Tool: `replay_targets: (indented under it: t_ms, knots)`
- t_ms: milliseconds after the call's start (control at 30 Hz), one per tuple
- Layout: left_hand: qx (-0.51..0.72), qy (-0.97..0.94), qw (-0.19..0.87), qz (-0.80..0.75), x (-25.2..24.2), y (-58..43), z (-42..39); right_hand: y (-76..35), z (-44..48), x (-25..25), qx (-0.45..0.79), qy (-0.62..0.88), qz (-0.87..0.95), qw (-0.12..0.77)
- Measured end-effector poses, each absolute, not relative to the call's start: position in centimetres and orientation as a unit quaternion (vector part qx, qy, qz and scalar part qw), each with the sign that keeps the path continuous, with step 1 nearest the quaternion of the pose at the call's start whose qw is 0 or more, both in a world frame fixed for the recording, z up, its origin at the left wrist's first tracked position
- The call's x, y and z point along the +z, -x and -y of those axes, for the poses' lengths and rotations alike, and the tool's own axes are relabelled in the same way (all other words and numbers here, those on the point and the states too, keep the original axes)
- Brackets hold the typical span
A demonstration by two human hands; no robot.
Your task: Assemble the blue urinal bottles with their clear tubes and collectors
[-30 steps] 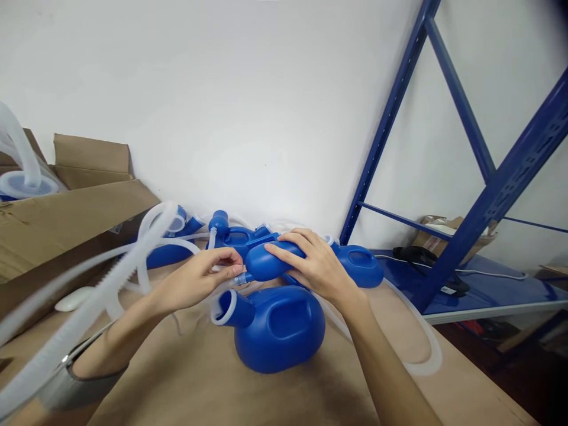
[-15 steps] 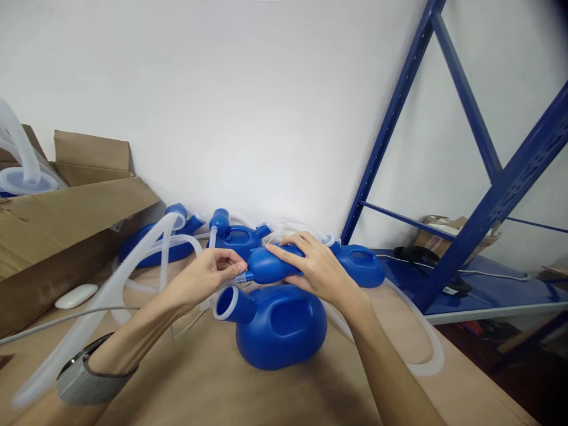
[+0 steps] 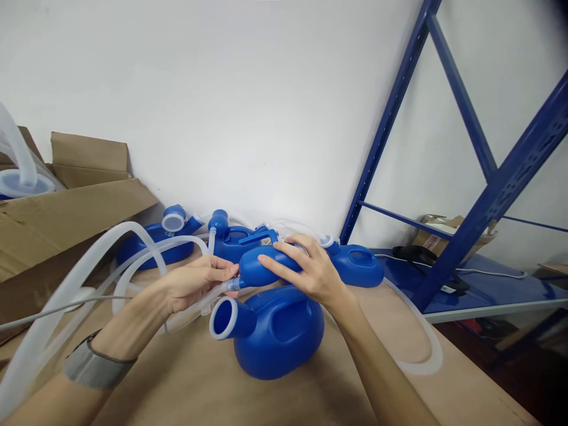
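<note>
My right hand (image 3: 310,269) wraps over a rounded blue plastic funnel-like head (image 3: 266,264), fingers across its top. A short nozzle on its left end is joined to a translucent hose (image 3: 219,290). My left hand (image 3: 199,281) is closed at that joint, thumb above the nozzle and a fingertip showing below; part of its grip is hidden. A flat blue strap-like part (image 3: 256,238) sticks up behind the head. Just below both hands, a blue urinal bottle (image 3: 281,337) with a side handle and a white-rimmed open neck stands on the table.
More blue bottles (image 3: 177,245) with hoses stand along the wall, another bottle (image 3: 358,264) at right. Left is an open cardboard box (image 3: 75,207). Looping hoses (image 3: 89,266) and a grey cable (image 3: 66,307) cross the left side. A blue metal rack (image 3: 390,118) rises at right.
The blue head has tilted and shifted slightly left and down, bringing its strap-like part into view. My left hand has shifted left, and the hose loop on the left has swung over.
</note>
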State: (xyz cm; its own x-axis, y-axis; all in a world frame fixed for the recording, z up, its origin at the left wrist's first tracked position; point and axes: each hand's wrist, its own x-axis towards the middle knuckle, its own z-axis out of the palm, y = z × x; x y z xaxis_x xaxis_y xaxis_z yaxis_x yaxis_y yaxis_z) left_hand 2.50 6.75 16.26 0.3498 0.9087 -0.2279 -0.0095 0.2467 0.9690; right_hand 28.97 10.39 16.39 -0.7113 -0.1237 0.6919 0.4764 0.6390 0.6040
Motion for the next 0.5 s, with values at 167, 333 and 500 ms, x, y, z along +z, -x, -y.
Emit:
replay_targets:
  t_ms: [167,333,500]
  knots:
    - [0.333,-0.464,0.701,-0.428,16.1,-2.4,-6.9,-29.0,-11.0,15.8,-0.427,0.116,0.814,0.375]
    - [0.340,-0.476,0.703,-0.404,16.1,-2.4,-6.5,-29.6,-11.8,15.3,-0.393,0.137,0.833,0.364]
    - [0.345,-0.498,0.696,-0.385,15.7,-2.5,-6.5,-29.5,-12.2,14.7,-0.366,0.152,0.841,0.367]
